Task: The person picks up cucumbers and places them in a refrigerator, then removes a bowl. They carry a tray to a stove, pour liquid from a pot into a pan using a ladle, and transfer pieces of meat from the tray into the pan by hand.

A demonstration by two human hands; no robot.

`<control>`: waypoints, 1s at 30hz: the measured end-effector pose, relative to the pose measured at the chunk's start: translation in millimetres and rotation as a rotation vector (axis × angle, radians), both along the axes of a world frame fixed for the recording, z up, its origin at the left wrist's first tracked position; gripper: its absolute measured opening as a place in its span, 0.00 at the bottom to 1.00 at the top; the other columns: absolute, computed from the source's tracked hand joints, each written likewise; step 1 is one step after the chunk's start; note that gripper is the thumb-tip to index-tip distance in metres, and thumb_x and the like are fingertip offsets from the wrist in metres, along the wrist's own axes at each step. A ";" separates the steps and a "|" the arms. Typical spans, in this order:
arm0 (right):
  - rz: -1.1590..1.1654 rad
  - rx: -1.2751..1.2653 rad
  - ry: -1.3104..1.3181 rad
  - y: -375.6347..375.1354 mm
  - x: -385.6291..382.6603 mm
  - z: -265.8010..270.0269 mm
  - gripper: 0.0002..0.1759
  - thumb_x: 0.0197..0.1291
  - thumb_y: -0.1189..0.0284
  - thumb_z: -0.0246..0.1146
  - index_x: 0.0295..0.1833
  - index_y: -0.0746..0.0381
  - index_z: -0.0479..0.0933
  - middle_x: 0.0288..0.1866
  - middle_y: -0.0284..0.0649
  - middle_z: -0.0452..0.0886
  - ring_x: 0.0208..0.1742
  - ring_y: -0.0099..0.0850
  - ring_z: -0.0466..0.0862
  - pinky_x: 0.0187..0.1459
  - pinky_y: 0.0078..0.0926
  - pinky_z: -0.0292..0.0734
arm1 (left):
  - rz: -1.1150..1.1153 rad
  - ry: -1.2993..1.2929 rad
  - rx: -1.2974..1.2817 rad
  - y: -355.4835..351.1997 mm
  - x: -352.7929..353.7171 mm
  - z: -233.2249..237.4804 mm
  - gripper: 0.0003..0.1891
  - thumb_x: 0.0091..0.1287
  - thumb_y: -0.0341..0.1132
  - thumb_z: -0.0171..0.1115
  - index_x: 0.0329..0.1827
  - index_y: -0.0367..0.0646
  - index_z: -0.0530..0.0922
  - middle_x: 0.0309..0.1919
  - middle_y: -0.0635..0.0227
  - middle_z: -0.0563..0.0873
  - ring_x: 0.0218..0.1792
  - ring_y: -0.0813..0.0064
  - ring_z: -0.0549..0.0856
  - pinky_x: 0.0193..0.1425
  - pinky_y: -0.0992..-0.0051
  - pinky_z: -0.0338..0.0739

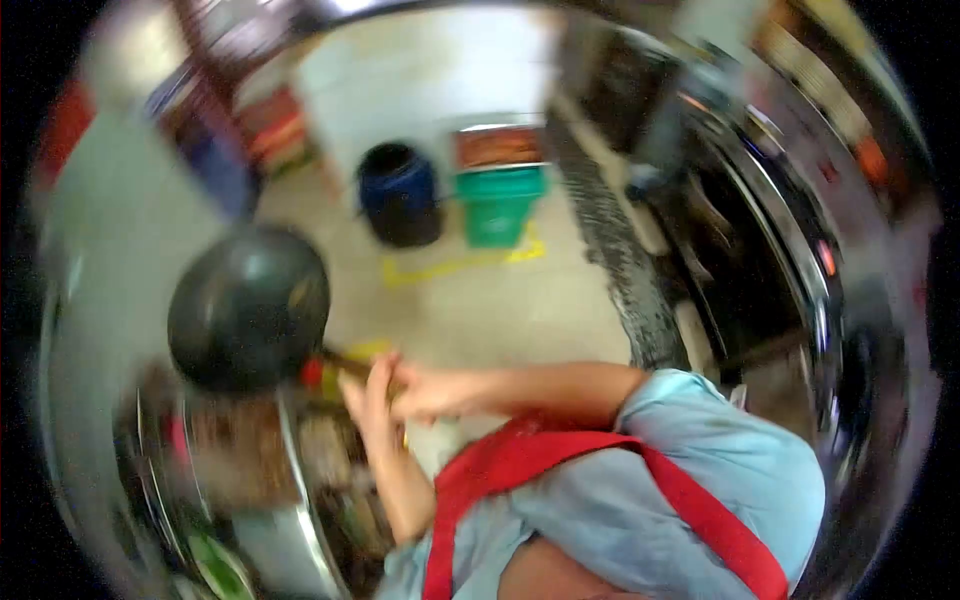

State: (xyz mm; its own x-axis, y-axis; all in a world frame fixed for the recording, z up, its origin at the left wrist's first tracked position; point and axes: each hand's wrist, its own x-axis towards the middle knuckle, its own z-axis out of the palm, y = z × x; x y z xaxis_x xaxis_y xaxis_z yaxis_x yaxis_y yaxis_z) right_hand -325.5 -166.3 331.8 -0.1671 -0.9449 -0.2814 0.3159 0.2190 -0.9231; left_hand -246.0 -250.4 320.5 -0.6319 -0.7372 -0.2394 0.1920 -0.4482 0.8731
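Right hand (430,392) grips the handle (345,361); left hand (373,402) touches the right, finger closure unclear; beyond the fingers, the wok (250,308), blurred past reading.

The wok (248,310) is ahead and to the left of the person, its handle (345,360) running back rightward to the left hand (375,405) and the right hand (432,392), which meet side by side. Farther ahead on the floor (480,330), a barrel (400,200) stands just left of a bin (500,205) with a tray (500,148) on top, both before a wall (430,70) and behind a floor line (455,268). A strip (625,260) of flooring runs right of the bin, between it and a long kitchen unit (750,270).
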 end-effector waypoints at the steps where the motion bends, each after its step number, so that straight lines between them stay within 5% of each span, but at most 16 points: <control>1: 0.017 0.192 0.101 27.1 -17.2 35.8 0.39 0.49 0.71 0.60 0.68 0.60 0.55 0.20 0.35 0.73 0.12 0.20 0.67 0.11 0.20 0.58 | -0.120 0.128 -0.039 10.4 -14.7 -22.0 0.28 0.62 0.30 0.62 0.63 0.35 0.61 0.45 0.55 0.81 0.44 0.66 0.83 0.48 0.67 0.79; 4: -0.184 -0.006 -0.008 74.1 -59.1 -20.4 0.25 0.45 0.74 0.57 0.52 0.68 0.65 0.17 0.36 0.71 0.11 0.24 0.68 0.10 0.24 0.60 | -0.333 0.083 -0.016 56.6 -72.0 -29.2 0.23 0.64 0.32 0.60 0.60 0.33 0.65 0.41 0.55 0.82 0.42 0.66 0.82 0.47 0.66 0.80; 6: -0.151 0.176 0.076 132.4 -95.9 4.7 0.19 0.44 0.77 0.56 0.46 0.69 0.68 0.17 0.37 0.71 0.12 0.24 0.69 0.11 0.23 0.61 | -0.450 -0.145 0.100 97.2 -106.7 -28.8 0.20 0.64 0.34 0.61 0.55 0.31 0.70 0.40 0.57 0.82 0.40 0.66 0.82 0.47 0.69 0.79; 8: -0.211 0.068 0.017 180.7 -125.6 -16.3 0.17 0.44 0.78 0.55 0.45 0.69 0.70 0.24 0.40 0.75 0.19 0.24 0.73 0.16 0.23 0.66 | -0.652 -0.130 0.055 135.9 -142.2 -42.3 0.21 0.66 0.42 0.58 0.52 0.31 0.75 0.44 0.54 0.82 0.42 0.65 0.82 0.49 0.68 0.78; 10: -0.437 0.024 0.039 227.0 -143.9 -54.5 0.18 0.45 0.77 0.55 0.45 0.69 0.71 0.32 0.41 0.78 0.27 0.25 0.76 0.21 0.24 0.70 | -0.756 -0.163 0.034 173.8 -176.5 -75.1 0.17 0.65 0.39 0.61 0.47 0.33 0.78 0.42 0.62 0.83 0.38 0.71 0.82 0.43 0.73 0.79; 12: -0.437 0.127 0.186 283.0 -164.4 -47.6 0.21 0.46 0.76 0.56 0.50 0.68 0.70 0.38 0.41 0.78 0.34 0.26 0.77 0.27 0.26 0.73 | -0.950 -0.106 -0.005 223.6 -206.2 -59.8 0.16 0.65 0.40 0.61 0.44 0.34 0.79 0.39 0.66 0.83 0.36 0.76 0.81 0.41 0.74 0.77; 14: -0.636 0.206 0.277 325.4 -167.6 -47.9 0.23 0.47 0.76 0.56 0.53 0.66 0.69 0.35 0.41 0.77 0.30 0.25 0.77 0.26 0.26 0.72 | -1.196 -0.115 -0.074 254.7 -235.8 -56.3 0.15 0.66 0.40 0.60 0.42 0.34 0.78 0.35 0.70 0.83 0.34 0.79 0.80 0.38 0.76 0.75; 16: -0.685 0.515 0.224 362.4 -177.3 -4.6 0.25 0.47 0.76 0.57 0.54 0.65 0.68 0.32 0.40 0.76 0.27 0.26 0.77 0.25 0.25 0.72 | -1.441 -0.073 -0.209 283.7 -267.5 -60.3 0.16 0.66 0.40 0.59 0.42 0.32 0.78 0.32 0.69 0.83 0.34 0.78 0.80 0.38 0.76 0.74; 19: -0.912 0.565 0.151 423.6 -180.3 -18.5 0.25 0.46 0.70 0.63 0.52 0.68 0.72 0.38 0.43 0.78 0.39 0.33 0.78 0.43 0.31 0.75 | -1.736 -0.018 -0.647 301.9 -312.3 -46.5 0.13 0.66 0.39 0.60 0.44 0.37 0.79 0.37 0.66 0.83 0.40 0.77 0.80 0.45 0.75 0.75; 20: -0.929 0.702 0.155 441.1 -183.5 -14.3 0.25 0.45 0.72 0.62 0.52 0.69 0.71 0.32 0.43 0.77 0.34 0.32 0.79 0.36 0.31 0.76 | -1.807 0.072 -0.794 305.4 -331.3 -47.2 0.12 0.66 0.39 0.61 0.44 0.39 0.80 0.39 0.66 0.83 0.42 0.76 0.80 0.48 0.74 0.76; 24: -1.235 0.629 -0.092 505.5 -193.2 -19.0 0.19 0.47 0.72 0.60 0.46 0.65 0.67 0.23 0.38 0.76 0.17 0.27 0.74 0.17 0.26 0.66 | -1.637 -0.288 -0.465 269.1 -398.6 -93.5 0.12 0.66 0.39 0.61 0.44 0.39 0.80 0.37 0.68 0.83 0.40 0.78 0.80 0.46 0.77 0.76; 26: -1.440 0.631 -0.217 513.9 -193.1 -1.9 0.15 0.44 0.77 0.57 0.42 0.63 0.69 0.19 0.34 0.71 0.16 0.22 0.70 0.17 0.20 0.62 | -1.474 -0.394 -0.554 218.5 -421.3 -151.5 0.06 0.62 0.33 0.65 0.34 0.40 0.78 0.25 0.74 0.79 0.27 0.84 0.75 0.30 0.81 0.70; 29: -1.603 0.696 -0.125 548.3 -200.6 -11.7 0.22 0.42 0.76 0.59 0.49 0.64 0.68 0.20 0.34 0.72 0.15 0.21 0.70 0.16 0.20 0.62 | -1.243 -0.686 -0.814 127.6 -443.3 -263.8 0.09 0.58 0.33 0.55 0.22 0.43 0.79 0.15 0.70 0.77 0.17 0.79 0.73 0.22 0.74 0.67; 30: -1.721 0.629 -0.218 544.9 -207.5 11.1 0.24 0.42 0.78 0.59 0.50 0.64 0.68 0.19 0.33 0.72 0.15 0.21 0.71 0.15 0.20 0.62 | -1.561 -0.907 -1.169 81.4 -454.8 -302.7 0.10 0.61 0.40 0.58 0.24 0.46 0.78 0.21 0.71 0.79 0.20 0.75 0.74 0.24 0.69 0.69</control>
